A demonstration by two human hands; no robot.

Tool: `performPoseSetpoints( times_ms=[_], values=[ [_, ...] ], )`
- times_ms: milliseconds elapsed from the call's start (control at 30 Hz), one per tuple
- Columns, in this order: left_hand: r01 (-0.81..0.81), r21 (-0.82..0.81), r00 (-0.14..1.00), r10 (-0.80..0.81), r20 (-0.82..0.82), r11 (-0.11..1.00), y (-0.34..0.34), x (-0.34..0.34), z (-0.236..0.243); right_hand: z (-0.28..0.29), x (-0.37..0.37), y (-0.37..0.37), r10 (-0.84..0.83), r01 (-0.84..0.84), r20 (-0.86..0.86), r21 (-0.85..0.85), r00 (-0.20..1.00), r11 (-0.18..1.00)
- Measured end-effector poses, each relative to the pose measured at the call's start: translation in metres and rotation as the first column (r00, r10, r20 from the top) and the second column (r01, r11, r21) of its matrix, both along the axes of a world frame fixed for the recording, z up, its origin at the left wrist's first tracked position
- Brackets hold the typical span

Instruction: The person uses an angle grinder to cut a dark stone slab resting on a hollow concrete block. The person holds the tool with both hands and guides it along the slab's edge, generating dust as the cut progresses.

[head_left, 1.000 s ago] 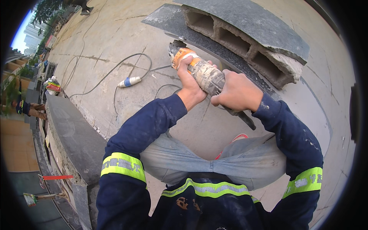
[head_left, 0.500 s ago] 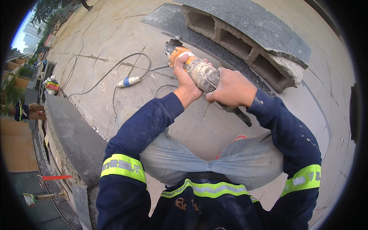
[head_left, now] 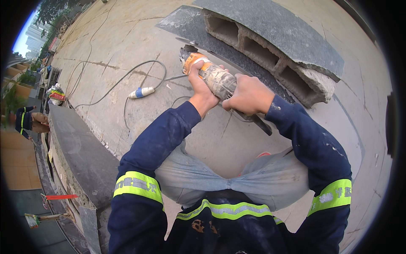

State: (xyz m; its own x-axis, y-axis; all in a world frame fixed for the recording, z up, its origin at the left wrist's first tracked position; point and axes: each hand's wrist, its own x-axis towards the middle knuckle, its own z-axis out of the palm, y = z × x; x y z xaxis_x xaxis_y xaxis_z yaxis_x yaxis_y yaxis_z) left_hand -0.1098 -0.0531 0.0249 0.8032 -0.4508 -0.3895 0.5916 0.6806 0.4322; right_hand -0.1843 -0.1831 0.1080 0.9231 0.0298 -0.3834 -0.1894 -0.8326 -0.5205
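A dusty orange angle grinder (head_left: 219, 81) is held in front of me over the concrete, its head pointing up and left. My left hand (head_left: 200, 86) wraps round the body near the orange part. The rear end is in my right hand (head_left: 250, 95), with fingers closed. The cutting disc (head_left: 186, 41) shows edge-on beside the lower dark stone slab (head_left: 182, 21); whether it touches the slab I cannot tell. On that slab lies a broken hollow block (head_left: 275, 60), topped by another grey slab (head_left: 281, 27).
A cable connector (head_left: 141, 92), white and blue, lies on the ground left of the grinder with its grey cable (head_left: 165, 70) looped nearby. More stone slabs (head_left: 78, 146) are stacked at the left. Beyond them a person (head_left: 31, 120) bends over.
Both hands and the grinder have shifted slightly left. The person at the far left has changed posture a little.
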Motion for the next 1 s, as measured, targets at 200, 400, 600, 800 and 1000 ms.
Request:
performPoseSetpoints(
  times_ms=[200,400,600,800,1000],
  values=[
    [-0.022,0.011,1.000,0.021,0.012,1.000,0.001,0.010,-0.004,-0.005,0.010,0.001,-0.012,0.012,-0.009,0.011,1.000,1.000],
    [-0.017,0.013,1.000,0.017,0.008,1.000,0.000,0.007,-0.001,-0.001,0.008,0.002,-0.017,0.018,-0.024,0.022,1.000,1.000],
    [0.015,-0.012,1.000,-0.015,0.019,1.000,0.000,0.001,0.000,-0.001,0.000,0.000,0.002,-0.002,0.021,0.000,1.000,1.000],
    [0.005,-0.011,1.000,-0.005,0.001,1.000,-0.002,-0.011,0.007,0.006,-0.011,-0.001,-0.006,0.006,0.001,0.003,1.000,1.000],
    [0.012,0.001,1.000,-0.012,-0.005,1.000,-0.006,-0.023,0.012,0.004,-0.023,-0.005,-0.008,0.008,0.047,-0.008,0.999,1.000]
  ],
)
